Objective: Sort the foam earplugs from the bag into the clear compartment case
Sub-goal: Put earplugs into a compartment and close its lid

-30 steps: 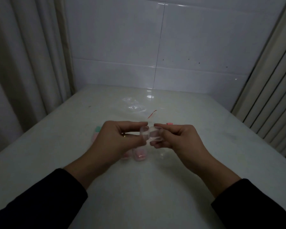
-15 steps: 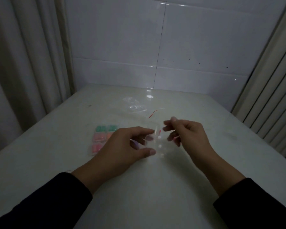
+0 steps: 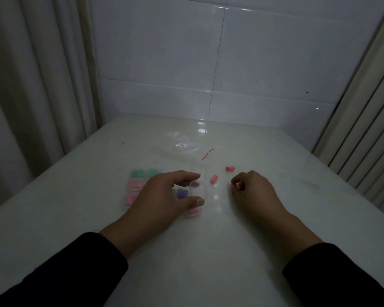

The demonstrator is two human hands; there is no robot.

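The clear compartment case (image 3: 135, 185) lies on the white table, with green, pink and purple earplugs in its cells. My left hand (image 3: 164, 196) covers its right part, thumb and forefinger closed around the clear end cell (image 3: 198, 189). My right hand (image 3: 253, 191) rests to the right of the case, its fingertips pinched on a small pink earplug (image 3: 232, 185). Two more pink earplugs lie loose on the table, one (image 3: 213, 179) between my hands and one (image 3: 230, 168) a little farther back. The crumpled clear bag (image 3: 182, 141) lies behind them.
A thin red strip (image 3: 207, 154) lies by the bag. Tiled wall (image 3: 208, 63) closes the table's far edge, a curtain (image 3: 31, 85) hangs at the left, and a ribbed panel (image 3: 364, 118) stands at the right.
My hands have come apart and dropped to the table. The left now grips the case's end; the right moved right and pinches an earplug. Two pink earplugs now lie loose.
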